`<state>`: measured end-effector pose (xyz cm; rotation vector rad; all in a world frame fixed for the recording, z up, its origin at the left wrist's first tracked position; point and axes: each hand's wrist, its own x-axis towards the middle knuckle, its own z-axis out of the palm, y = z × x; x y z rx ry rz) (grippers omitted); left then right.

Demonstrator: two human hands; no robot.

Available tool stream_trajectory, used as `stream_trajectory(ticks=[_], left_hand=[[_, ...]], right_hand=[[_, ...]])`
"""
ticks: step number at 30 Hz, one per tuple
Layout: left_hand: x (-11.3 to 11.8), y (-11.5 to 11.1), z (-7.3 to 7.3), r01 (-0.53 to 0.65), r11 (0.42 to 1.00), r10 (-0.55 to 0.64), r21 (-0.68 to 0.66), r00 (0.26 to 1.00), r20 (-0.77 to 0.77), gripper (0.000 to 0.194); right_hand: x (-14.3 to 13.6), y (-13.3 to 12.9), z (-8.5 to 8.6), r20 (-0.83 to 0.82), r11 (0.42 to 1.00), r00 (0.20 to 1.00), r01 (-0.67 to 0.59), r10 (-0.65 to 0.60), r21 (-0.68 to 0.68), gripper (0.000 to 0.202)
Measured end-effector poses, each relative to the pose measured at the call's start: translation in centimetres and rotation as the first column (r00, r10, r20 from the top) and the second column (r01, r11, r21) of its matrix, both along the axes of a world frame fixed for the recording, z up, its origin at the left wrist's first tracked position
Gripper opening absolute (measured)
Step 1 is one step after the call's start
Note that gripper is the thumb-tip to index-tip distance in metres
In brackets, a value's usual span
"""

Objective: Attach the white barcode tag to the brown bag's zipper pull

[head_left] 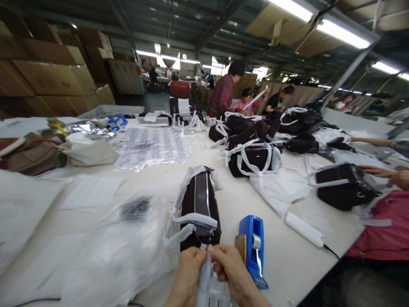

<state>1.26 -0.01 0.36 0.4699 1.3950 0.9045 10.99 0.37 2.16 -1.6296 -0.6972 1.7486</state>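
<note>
On the tabletop (pixel 281 266), left of the blue tape dispenser (pixel 260 256), sits the dark bag (pixel 201 200), and at its near end the left hand (pixel 188 268) and right hand (pixel 231 266) pinch a white strip (pixel 203 281) between closed fingertips, best done lightly to avoid creasing it.

The dark brown, oblong cloth bag (pixel 188 196) looks matt, its grey lengthwise band (pixel 200 192) smooth, its silvery zip (pixel 207 194) metallic. The blue, elongated plastic tape dispenser (pixel 252 258) is glossy; the pale, flat worktop (pixel 284 268) looks smooth.
</note>
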Motion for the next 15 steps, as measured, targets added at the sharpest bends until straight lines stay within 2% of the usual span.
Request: stream_trajectory(ticks=[5,8,11,13,15], left_hand=[[-0.5,-0.1,0.2,0.114,0.989,-0.098,0.090,0.981,-0.168,0.032],[-0.8,-0.1,0.0,0.127,0.988,-0.106,0.088,0.971,-0.214,0.036],[-1.0,-0.1,0.1,0.117,0.992,-0.112,0.039,0.986,-0.127,0.036],[-1.1,0.0,0.5,0.115,0.993,-0.115,-0.022,0.993,0.005,0.033],[-1.1,0.2,1.1,0.076,0.992,-0.057,-0.105,0.983,0.172,0.031]], right_hand=[[0.0,0.3,0.0,-0.056,0.998,0.997,0.061,-0.061,0.001,0.035],[0.0,0.6,-0.2,-0.085,0.998,0.994,0.060,-0.061,-0.015,0.033],[0.1,0.8,-0.1,-0.113,1.000,0.993,0.015,-0.016,-0.007,0.031],[0.0,0.8,0.0,-0.100,1.000,0.995,0.004,-0.005,-0.007,0.028],[-0.1,0.8,0.1,-0.056,1.000,0.998,0.001,-0.001,0.003,0.024]])
